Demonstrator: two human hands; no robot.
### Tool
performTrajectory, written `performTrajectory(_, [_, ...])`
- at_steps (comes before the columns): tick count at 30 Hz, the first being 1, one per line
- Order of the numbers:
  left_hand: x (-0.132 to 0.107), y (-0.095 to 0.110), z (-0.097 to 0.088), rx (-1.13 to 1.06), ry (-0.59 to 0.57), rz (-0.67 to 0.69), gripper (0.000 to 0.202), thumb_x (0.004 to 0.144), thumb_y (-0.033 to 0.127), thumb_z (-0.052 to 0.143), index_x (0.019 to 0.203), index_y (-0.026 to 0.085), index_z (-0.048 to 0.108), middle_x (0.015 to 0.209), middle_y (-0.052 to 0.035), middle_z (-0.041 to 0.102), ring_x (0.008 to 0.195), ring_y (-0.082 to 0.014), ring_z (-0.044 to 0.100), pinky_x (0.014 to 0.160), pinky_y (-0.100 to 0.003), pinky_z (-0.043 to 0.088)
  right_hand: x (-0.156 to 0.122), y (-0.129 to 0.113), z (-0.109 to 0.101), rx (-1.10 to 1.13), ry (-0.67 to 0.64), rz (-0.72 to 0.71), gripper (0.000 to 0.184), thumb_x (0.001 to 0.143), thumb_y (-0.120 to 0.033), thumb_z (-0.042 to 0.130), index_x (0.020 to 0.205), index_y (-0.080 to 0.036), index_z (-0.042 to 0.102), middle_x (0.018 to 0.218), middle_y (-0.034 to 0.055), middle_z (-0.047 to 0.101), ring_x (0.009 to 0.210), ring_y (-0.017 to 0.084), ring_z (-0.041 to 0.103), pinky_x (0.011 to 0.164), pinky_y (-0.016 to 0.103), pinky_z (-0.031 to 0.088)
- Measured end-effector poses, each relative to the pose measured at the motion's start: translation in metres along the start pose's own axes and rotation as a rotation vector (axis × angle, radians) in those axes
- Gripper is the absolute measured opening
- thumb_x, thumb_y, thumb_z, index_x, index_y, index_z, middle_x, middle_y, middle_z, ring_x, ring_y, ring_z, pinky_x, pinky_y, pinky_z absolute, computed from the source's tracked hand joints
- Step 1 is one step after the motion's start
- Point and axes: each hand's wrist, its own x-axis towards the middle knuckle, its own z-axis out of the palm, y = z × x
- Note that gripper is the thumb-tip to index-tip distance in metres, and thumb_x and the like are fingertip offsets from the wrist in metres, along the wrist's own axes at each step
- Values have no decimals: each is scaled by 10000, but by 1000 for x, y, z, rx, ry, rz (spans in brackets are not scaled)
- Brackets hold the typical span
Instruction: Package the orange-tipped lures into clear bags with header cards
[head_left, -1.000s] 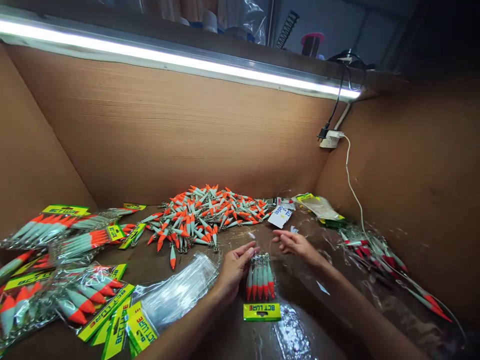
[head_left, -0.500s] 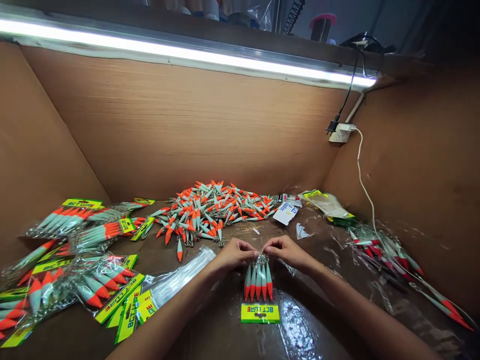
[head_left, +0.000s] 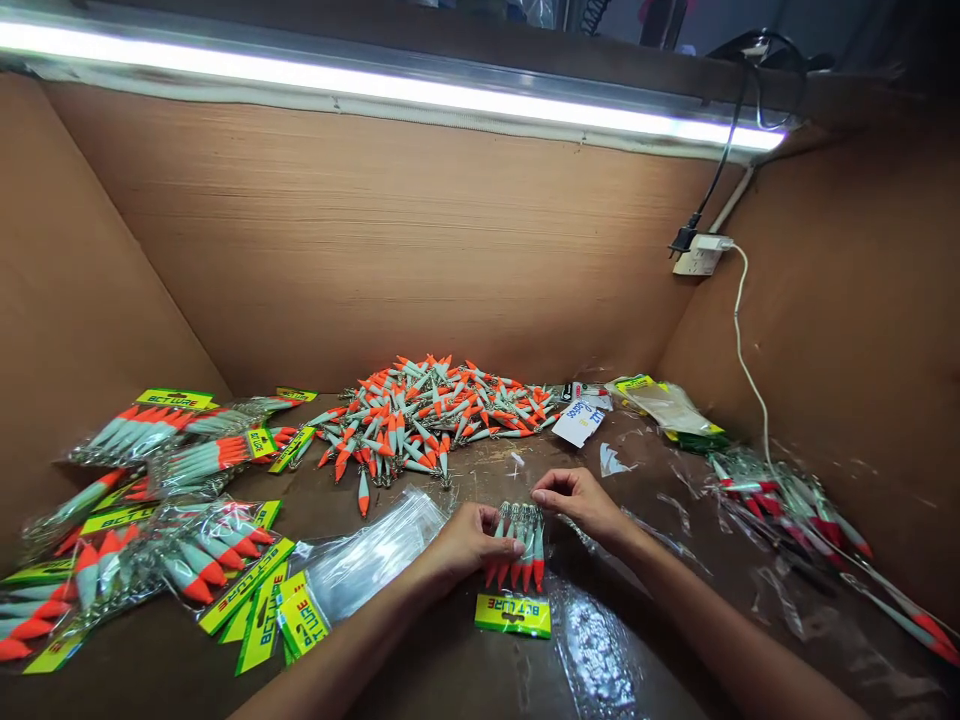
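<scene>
A small row of pale-green and orange lures [head_left: 519, 548] lies on the brown table, their hooked ends pointing away from me. My left hand [head_left: 466, 545] curls over the row's left side, thumb across the lure bodies. My right hand [head_left: 579, 500] pinches at the hooked ends on the right. Just below the lures lies a yellow-green header card [head_left: 513, 614] printed BCT LURE. A large loose pile of the same lures [head_left: 420, 415] sits behind the hands.
Sealed lure packs [head_left: 157, 500] crowd the table's left side. A stack of clear plastic bags [head_left: 371, 555] lies by my left forearm. More packs and loose film [head_left: 780, 500] lie at right. Brown board walls enclose the table; a socket with cable [head_left: 701, 255] hangs at the right.
Both hands came together from apart onto the lure row's hooked ends. My left hand has since slid down over the lure bodies, and the row has tilted slightly.
</scene>
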Motion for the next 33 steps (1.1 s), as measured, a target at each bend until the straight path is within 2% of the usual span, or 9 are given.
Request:
performTrajectory(3, [-1,-1,4,-9,19,26,408,602,452,871,769,111,722,691,-40,713,541,-148,598,529,-231,408,-1,0,1,8,13,-7,329,765,-476,752,799,-150,724,674,-3,625,610,128,501,596,250,390])
performTrajectory(7, [-1,1,6,-28,-4,40,437,655,481,839,846,102,734,797,-75,742,643,-187,656,616,-261,469,-1,-2,2,27,46,-8,322,773,-467,747,777,-149,698,680,-9,603,611,120,487,587,244,380])
performTrajectory(12, [5,1,6,-27,-36,55,484,623,461,872,920,98,752,854,-81,750,731,-213,677,696,-283,489,-3,-6,5,67,69,-1,351,779,-509,726,774,-162,668,667,-21,580,585,118,479,585,253,405])
performTrajectory(19, [7,-10,11,-57,49,41,453,626,504,860,789,105,722,669,-29,693,549,-146,599,576,-246,441,-8,-9,9,76,86,-28,334,787,-477,733,787,-147,681,669,-20,570,620,118,460,611,250,365])
performTrajectory(24, [4,-10,12,-55,84,39,449,644,516,849,754,106,701,646,-21,676,548,-142,592,545,-230,423,-9,-8,8,69,85,-14,350,788,-488,729,759,-147,655,668,-25,548,626,114,442,605,244,343])
performTrajectory(26, [3,-6,8,-35,45,57,474,616,490,875,846,102,729,767,-58,726,661,-180,649,614,-250,468,-7,-6,7,69,71,-7,354,790,-494,727,774,-147,661,671,-26,549,626,112,442,606,243,345])
performTrajectory(29, [8,5,-3,44,-5,101,641,623,491,873,1127,129,711,1021,-101,745,879,-226,678,761,-283,495,-4,2,4,62,39,16,358,786,-503,731,806,-149,681,696,-16,581,635,113,468,613,241,363])
performTrajectory(31, [16,13,-13,101,2,104,665,671,527,831,1191,138,690,1025,-104,745,865,-209,671,757,-282,486,-3,8,3,60,2,47,373,784,-517,728,828,-148,696,689,-10,598,611,113,481,599,242,378])
performTrajectory(33, [26,17,-22,141,4,83,611,656,540,831,1086,117,733,896,-90,750,744,-179,651,684,-268,466,-1,13,3,56,-28,79,398,775,-533,725,838,-141,703,652,-8,601,564,111,483,568,245,386])
